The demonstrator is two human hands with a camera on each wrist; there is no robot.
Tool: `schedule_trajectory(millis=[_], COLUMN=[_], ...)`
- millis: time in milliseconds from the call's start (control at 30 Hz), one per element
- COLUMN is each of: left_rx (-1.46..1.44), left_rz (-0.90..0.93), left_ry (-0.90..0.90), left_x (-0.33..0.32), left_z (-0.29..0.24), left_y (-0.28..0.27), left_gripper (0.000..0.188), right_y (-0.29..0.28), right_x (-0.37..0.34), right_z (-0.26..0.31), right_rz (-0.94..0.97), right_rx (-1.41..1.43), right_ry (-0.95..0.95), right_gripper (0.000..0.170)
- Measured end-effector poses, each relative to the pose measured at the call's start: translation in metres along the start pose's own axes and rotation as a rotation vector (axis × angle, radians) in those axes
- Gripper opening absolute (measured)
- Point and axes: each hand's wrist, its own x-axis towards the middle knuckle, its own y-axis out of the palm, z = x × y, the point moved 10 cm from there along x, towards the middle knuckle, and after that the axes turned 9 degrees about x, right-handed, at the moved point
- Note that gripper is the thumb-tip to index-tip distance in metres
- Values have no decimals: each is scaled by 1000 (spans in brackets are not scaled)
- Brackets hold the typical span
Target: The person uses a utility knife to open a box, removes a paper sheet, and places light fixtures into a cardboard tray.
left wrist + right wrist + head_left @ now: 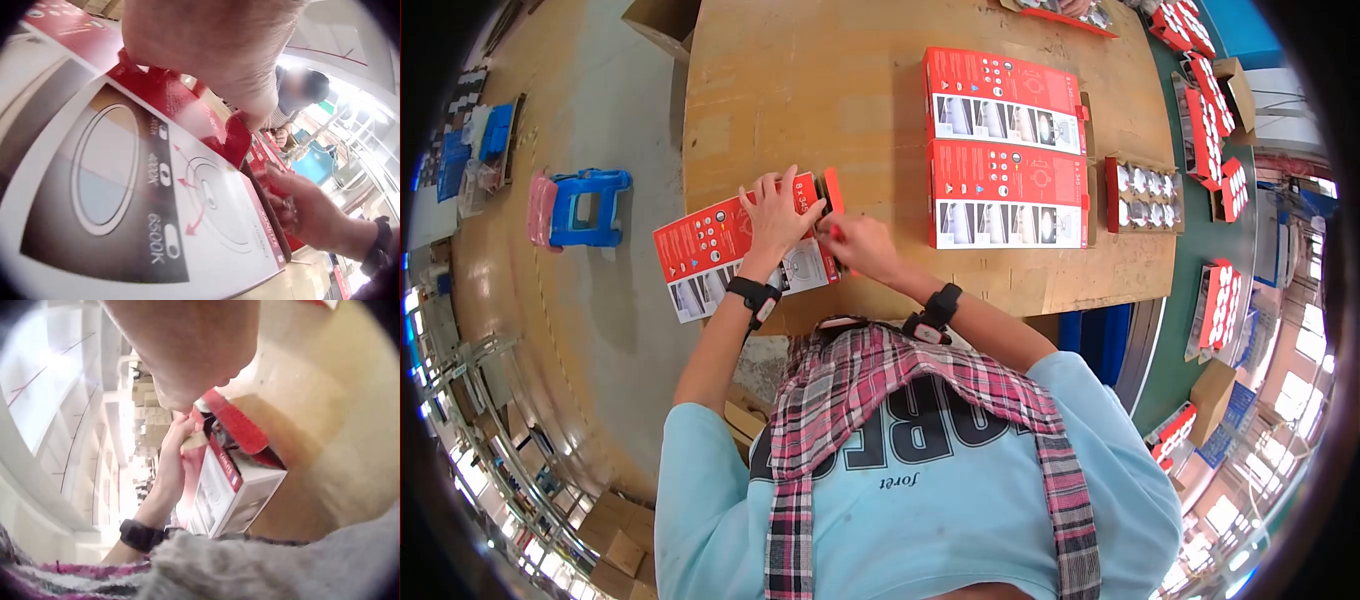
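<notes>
A red and white printed carton (730, 240) lies slanted on the table, its right end open and the end flap (240, 428) sticking out. My left hand (777, 215) rests across the top with fingers spread, thumb toward the open end. At that end my right hand (860, 247) has its fingers curled, pinching a red piece of the flap. In the left wrist view, the right hand (312, 209) is close against the carton's end. Dark contents show inside the opening in the right wrist view, partly hidden by the hand.
Two similar cartons (1010, 195) lie side by side on the table (830, 100). At the right edge stands an open box of round lamps (1145, 195). More filled boxes (1220, 310) line a green surface beyond. Another person's hand (1080, 8) shows at the far edge.
</notes>
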Motion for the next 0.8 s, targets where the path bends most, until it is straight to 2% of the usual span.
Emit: schedule_trajectory(millis=[33, 67, 167, 267, 333, 433, 500, 567, 633, 733, 800], left_rx=[7, 14, -28, -21, -4, -26, -11, -12, -8, 9, -4], left_rz=[28, 58, 187, 213, 231, 200, 188, 165, 153, 159, 154], left_ry=[3, 8, -6, 46, 37, 46, 46, 55, 55, 47, 45], left_x=[6, 11, 19, 21, 21, 20, 21, 20, 20, 20, 18], left_z=[-1, -2, -2, -9, -13, -9, -9, -10, -11, -11, -9], left_y=[5, 9, 17, 24, 24, 28, 30, 28, 28, 28, 30], left_gripper=[67, 66, 63, 59, 58, 57, 57, 56, 55, 55, 55], right_y=[10, 12, -15, -22, -28, -106, -160, -217, -232, -237, -249], right_x=[2, 2, -10, -26, -44, -92, -148, -209, -258, -245, -228], right_z=[5, -4, -42, -80, -66, -41, -84, -122, -208, -214, -202], right_rz=[82, 106, -16, 7, 82, -383, -713, -1145, -1280, -1172, -1236], right_rx=[-33, -81, -30, 48, -62, 101, 5, 24, 360, 953, 845], right_ry=[-90, -41, 179, 89, 149, 193, 406, 352, 635, 665, 635], right_gripper=[27, 23, 18, 20, 18, 17, 21, 28, 37, 40, 38])
